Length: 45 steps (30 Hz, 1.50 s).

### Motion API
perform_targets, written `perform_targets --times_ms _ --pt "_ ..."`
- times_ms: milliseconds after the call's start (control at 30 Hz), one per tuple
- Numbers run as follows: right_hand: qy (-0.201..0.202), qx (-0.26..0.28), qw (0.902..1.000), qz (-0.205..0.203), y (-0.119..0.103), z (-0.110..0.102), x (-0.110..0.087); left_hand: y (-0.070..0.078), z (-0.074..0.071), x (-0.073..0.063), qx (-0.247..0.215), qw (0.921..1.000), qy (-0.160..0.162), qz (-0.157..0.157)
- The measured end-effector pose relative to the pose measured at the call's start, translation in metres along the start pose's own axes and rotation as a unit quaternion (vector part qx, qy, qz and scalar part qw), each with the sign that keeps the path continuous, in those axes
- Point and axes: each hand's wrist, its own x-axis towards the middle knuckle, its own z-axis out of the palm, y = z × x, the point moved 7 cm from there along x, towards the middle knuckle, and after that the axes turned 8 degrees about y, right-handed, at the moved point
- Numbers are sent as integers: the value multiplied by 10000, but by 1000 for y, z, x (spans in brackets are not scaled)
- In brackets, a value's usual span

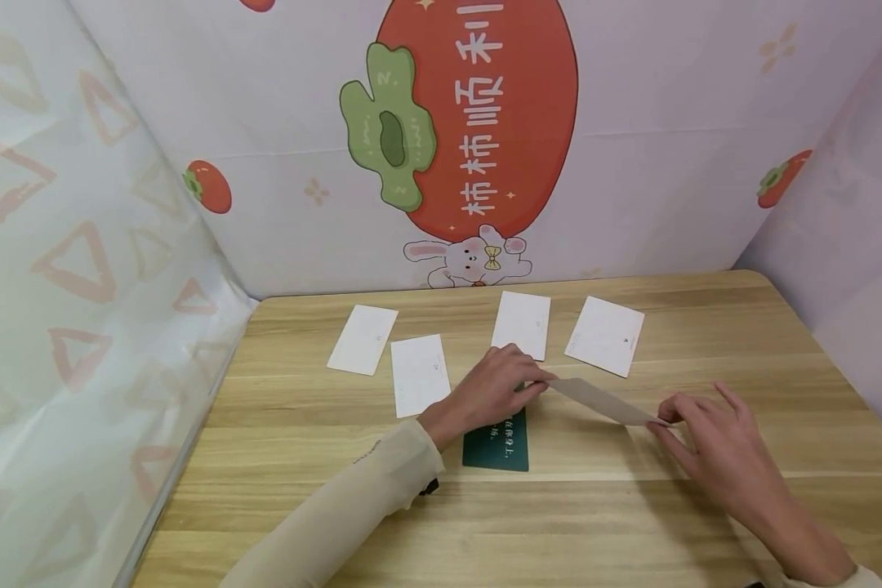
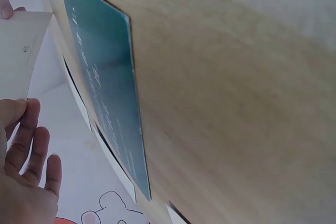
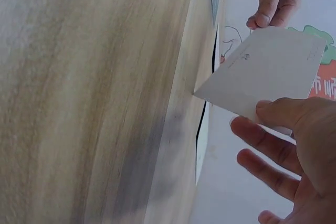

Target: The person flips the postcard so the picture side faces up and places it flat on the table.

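Observation:
A white card (image 3: 262, 72) with small print is held tilted above the table between both hands. My left hand (image 1: 494, 385) pinches one end of it between thumb and fingers, and my right hand (image 1: 728, 453) pinches the opposite end. In the right wrist view the card's lower corner comes close to the wood. Below my left hand lies a dark green card (image 1: 496, 445) with white lettering, its upper part hidden by that hand. In the left wrist view this green card (image 2: 105, 82) lies flat, apart from the fingers.
Several white cards lie face-up on the wooden table (image 1: 323, 506): one at far left (image 1: 363, 340), a second card (image 1: 420, 374) beside it, a third card (image 1: 522, 325) near the back, and another card (image 1: 605, 336) to its right. A printed cloth (image 1: 632, 204) hangs behind the table.

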Motion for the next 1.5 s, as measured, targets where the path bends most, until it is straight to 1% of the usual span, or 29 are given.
perform_targets --times_ms 100,200,267,400,500,600,667,767,867,1033,1200,1367,1500 --pt "-34 -156 9999 -20 1 0 0 1 1 -1 -22 9999 -126 94" --pt "-153 -213 9996 54 2 0 0 1 2 -2 -41 9997 -182 169" --pt "-268 -212 9993 158 2 1 -1 1 2 -3 -48 9996 -201 211" --pt "-578 -127 9967 561 3 3 -3 0 5 -5 -87 9994 -275 194" --pt "-876 -122 9923 872 5 7 -7 -1 9 -6 -103 9989 -412 181" --pt "-1172 -111 9864 1144 8 12 -10 0 14 -7 -39 9978 -615 258" --pt "-1401 -116 9820 1261 10 16 -13 1 17 -8 44 9966 -747 345" --pt "-1592 -82 9783 1327 11 22 -16 4 21 -8 161 9947 -923 421" --pt "-1645 -70 9778 1297 12 25 -17 5 27 -8 240 9930 -1081 419" --pt "-1577 33 9803 1190 13 28 -19 8 33 -7 267 9905 -1308 325" --pt "-1444 168 9843 1001 13 29 -20 12 36 -6 387 9897 -1334 361" --pt "-1386 49 9868 834 10 30 -21 12 38 -4 419 9896 -1336 330" --pt "-1316 -127 9898 522 5 29 -21 12 40 -5 422 9889 -1394 295"
